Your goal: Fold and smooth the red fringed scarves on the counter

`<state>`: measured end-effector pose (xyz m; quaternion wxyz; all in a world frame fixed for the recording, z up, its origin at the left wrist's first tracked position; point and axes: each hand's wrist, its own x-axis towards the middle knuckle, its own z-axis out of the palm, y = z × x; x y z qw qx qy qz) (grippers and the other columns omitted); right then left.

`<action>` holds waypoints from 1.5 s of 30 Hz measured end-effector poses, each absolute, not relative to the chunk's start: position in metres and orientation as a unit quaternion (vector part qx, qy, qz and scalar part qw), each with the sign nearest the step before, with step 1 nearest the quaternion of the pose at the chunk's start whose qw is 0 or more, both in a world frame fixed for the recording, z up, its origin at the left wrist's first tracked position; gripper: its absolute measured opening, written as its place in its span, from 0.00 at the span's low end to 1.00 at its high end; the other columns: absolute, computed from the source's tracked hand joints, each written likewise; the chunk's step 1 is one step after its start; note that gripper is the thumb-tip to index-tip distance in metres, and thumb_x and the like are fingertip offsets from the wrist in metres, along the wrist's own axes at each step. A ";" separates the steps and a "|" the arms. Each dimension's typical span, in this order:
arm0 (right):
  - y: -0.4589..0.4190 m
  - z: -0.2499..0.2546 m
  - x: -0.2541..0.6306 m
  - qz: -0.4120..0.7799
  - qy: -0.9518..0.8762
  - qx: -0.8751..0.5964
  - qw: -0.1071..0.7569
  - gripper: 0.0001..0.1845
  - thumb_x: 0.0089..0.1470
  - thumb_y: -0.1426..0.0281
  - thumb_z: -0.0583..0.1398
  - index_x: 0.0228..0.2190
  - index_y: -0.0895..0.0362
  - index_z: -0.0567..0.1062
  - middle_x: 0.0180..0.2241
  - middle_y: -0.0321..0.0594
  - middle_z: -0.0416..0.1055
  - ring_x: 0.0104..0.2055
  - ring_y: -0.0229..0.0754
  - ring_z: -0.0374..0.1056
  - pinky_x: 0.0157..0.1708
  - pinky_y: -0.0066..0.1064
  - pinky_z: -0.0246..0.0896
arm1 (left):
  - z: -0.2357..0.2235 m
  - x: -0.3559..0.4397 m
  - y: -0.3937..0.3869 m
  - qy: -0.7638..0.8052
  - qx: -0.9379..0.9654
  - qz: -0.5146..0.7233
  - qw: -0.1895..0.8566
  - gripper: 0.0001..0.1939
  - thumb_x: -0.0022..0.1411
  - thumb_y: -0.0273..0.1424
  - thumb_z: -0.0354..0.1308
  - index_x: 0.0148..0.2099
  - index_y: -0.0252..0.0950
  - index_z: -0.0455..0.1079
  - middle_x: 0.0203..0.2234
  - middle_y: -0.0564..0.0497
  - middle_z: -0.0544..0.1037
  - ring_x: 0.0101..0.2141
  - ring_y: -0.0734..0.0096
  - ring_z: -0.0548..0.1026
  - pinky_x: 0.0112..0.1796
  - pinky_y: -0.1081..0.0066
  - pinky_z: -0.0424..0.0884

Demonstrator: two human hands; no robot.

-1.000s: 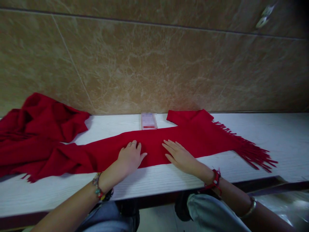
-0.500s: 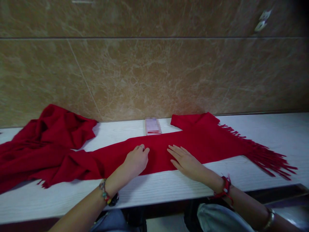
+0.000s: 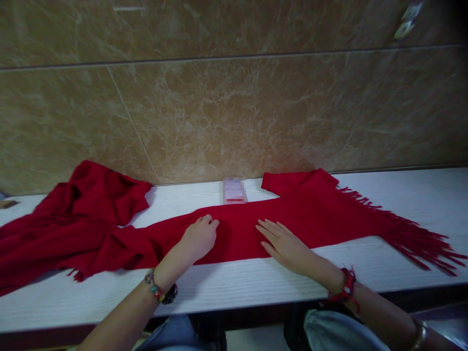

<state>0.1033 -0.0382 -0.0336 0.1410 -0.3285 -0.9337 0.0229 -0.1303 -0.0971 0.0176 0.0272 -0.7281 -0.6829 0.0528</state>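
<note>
Well, the fringed red scarf (image 3: 234,234) lies along the bench (image 3: 234,287), bunched toward ten o'clock of the hands, fringe toward three. The right hand (image 3: 287,246) rests on it, grip apart; the left hand (image 3: 200,237) curls over it, its grip on the cloth impossible to tell. A blurred packet (image 3: 234,190) sits at twelve.

Red scarf (image 3: 237,234) lies lengthwise on white table (image 3: 226,287). Its middle is flat; the portion toward the table's left end is bunched and wrinkled, with a raised heap near the back edge. Dark red fringe (image 3: 420,239) fans out toward the right end. A folded flap reaches the back edge, right of centre. Left hand (image 3: 200,236) rests on the scarf, fingers curled. Right hand (image 3: 283,243) lies palm down on it, fingers extended. Pixelated packet (image 3: 234,191) sits at the back edge, between scarf and marbled brown wall (image 3: 219,117). Pale fitting (image 3: 407,22) noted high on the wall, right side.
</note>
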 end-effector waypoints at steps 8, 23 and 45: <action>-0.038 -0.034 0.103 0.021 -0.934 -0.328 0.143 0.23 0.54 0.69 0.47 0.52 0.60 0.61 0.55 0.45 0.56 0.58 0.44 0.50 0.55 0.43 0.47 | 0.023 -0.165 -0.097 -0.798 -0.593 0.101 0.036 0.19 0.61 0.29 0.38 0.49 0.30 0.64 0.44 0.35 0.67 0.42 0.54 0.68 0.37 0.58 0.67; -0.038 -0.033 0.103 0.025 -0.934 -0.328 0.137 0.23 0.55 0.69 0.48 0.52 0.61 0.61 0.55 0.47 0.56 0.58 0.45 0.49 0.55 0.43 0.46 | 0.009 -0.150 -0.063 -0.759 -0.648 0.038 0.050 0.19 0.62 0.31 0.38 0.52 0.34 0.60 0.48 0.39 0.66 0.45 0.57 0.66 0.40 0.59 0.66; -0.037 -0.035 0.103 0.017 -0.935 -0.324 0.141 0.24 0.55 0.68 0.47 0.52 0.60 0.61 0.55 0.45 0.56 0.57 0.45 0.50 0.55 0.44 0.47 | 0.050 -0.239 -0.049 -0.720 -0.656 0.015 -0.227 0.14 0.46 0.31 0.46 0.34 0.33 0.67 0.26 0.51 0.73 0.23 0.74 0.69 0.24 0.76 0.65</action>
